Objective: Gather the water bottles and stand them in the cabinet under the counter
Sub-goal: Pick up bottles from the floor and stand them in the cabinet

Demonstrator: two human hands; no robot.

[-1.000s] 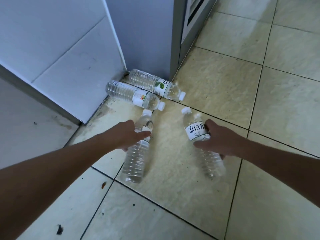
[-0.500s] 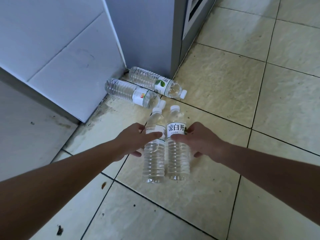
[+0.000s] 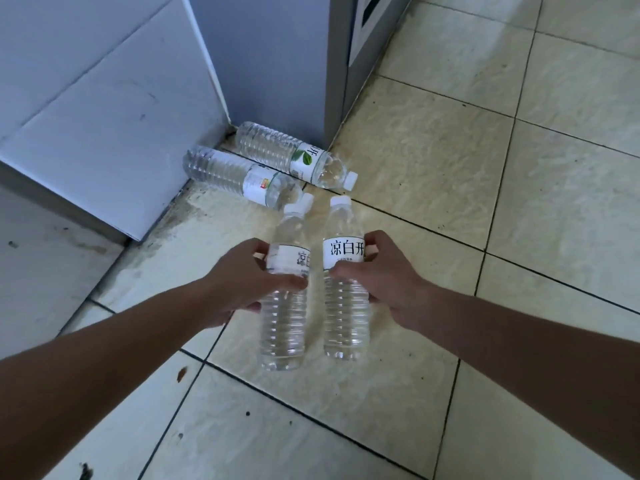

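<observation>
Two outstretched arms; left hand [image 3: 239,282] grips one bottle [image 3: 285,306]; right hand [image 3: 384,282] another [image 3: 344,299].

A single head-worn wide-angle view looks steeply down and forward at the tiled floor [image 3: 433,168], close, forearms entering from the lower corners.

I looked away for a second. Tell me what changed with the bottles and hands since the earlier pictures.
The left hand and the right hand each gripped a bottle and swung it inward: the left-hand bottle and the right-hand bottle, splayed apart a second ago, are now side by side, caps pointing away. Neither was let go. The two bottles by the corner lie as before.
</observation>
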